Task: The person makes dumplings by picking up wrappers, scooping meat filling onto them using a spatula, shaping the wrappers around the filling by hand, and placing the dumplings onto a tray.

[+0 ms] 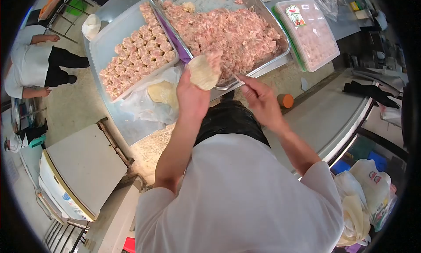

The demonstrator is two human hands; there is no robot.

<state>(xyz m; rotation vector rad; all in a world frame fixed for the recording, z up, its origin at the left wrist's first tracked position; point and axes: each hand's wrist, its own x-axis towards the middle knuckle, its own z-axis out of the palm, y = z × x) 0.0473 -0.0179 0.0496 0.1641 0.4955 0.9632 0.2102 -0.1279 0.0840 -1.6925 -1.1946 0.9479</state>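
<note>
My left hand (193,97) is closed on the edge of a round, pale dough wrapper (202,74), held over the near edge of a metal tray (284,51). A lump of pink minced meat shows at the wrapper's upper right. My right hand (263,97) grips a thin, light-coloured tool (238,80) at the tray's near rim; its working end cannot be made out. Minced meat (232,34) fills much of the tray. Left of it, a shallow plastic tray (138,80) bears rows of filled dumplings (149,42). More wrappers (162,93) lie in a clear plastic bag (140,106).
A lidded plastic box of pink contents (309,36) stands at the table's right. A white cloth-like bundle (91,27) sits at the left edge. An orange round object (286,100) is below right. Another person (33,62) stands far left, near a white-topped freezer (83,165).
</note>
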